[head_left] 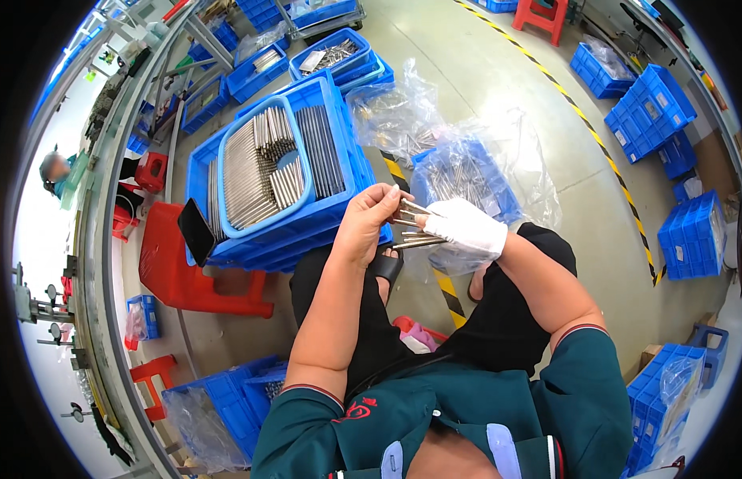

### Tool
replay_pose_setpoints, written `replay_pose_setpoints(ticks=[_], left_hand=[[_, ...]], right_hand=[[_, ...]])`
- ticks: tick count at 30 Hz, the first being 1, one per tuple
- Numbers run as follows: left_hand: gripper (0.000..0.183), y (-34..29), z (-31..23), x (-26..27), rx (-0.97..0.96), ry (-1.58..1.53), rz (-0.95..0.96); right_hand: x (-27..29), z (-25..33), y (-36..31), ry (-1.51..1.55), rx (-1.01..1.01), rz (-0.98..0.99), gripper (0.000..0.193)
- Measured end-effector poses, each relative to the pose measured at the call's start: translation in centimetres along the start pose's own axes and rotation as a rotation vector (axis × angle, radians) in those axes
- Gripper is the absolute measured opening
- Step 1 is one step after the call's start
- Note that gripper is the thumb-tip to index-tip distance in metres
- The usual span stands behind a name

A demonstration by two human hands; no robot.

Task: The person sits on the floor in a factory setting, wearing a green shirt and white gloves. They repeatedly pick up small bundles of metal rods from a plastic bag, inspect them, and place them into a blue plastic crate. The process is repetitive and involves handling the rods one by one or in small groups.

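Between my hands, in front of my knees, is a small bunch of thin silvery metal rods [419, 239]. My right hand [473, 230], in a white glove, is closed around them, and their ends stick out to the left. The bare left hand [366, 217] pinches the end of one rod with thumb and fingers. Left of it, a light-blue basket [309, 164] holds rows of similar rods [247, 176], with a gap among them. It rests in a stack of blue crates [351, 136] beside darker rods [319, 152].
A blue bin [505, 195] lined with clear plastic holds loose rods ahead of my right hand. A black flat device [197, 231] leans at the crate's left corner. A red stool [175, 255] stands left. Blue crates [650, 112] line the right side.
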State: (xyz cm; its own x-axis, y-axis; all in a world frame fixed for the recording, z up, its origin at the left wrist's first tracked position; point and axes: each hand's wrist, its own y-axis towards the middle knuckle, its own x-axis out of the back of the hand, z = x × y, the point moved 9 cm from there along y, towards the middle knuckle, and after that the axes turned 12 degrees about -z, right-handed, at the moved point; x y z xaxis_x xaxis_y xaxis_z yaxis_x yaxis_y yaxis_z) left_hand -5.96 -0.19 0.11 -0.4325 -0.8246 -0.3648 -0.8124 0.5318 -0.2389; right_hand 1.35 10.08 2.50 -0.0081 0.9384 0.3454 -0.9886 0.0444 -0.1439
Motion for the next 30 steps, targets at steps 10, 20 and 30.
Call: replay_pose_setpoints(ticks=[10, 20, 30], left_hand=[[0.013, -2.2, -6.5, 1.6, -0.515, 0.418, -0.324], [0.026, -0.8, -0.7, -0.8, -0.058, -0.651, -0.097], [0.027, -3.6, -4.2, -0.6, -0.524, 0.218, -0.074]], right_hand=[[0.9, -0.9, 0.0, 0.054, -0.074, -0.009, 0.036], [-1.8, 2.6, 0.8, -0.286, 0.223, -0.14, 0.046], [-6.3, -0.7, 2.6, -0.214, 0.062, 0.205, 0.024]])
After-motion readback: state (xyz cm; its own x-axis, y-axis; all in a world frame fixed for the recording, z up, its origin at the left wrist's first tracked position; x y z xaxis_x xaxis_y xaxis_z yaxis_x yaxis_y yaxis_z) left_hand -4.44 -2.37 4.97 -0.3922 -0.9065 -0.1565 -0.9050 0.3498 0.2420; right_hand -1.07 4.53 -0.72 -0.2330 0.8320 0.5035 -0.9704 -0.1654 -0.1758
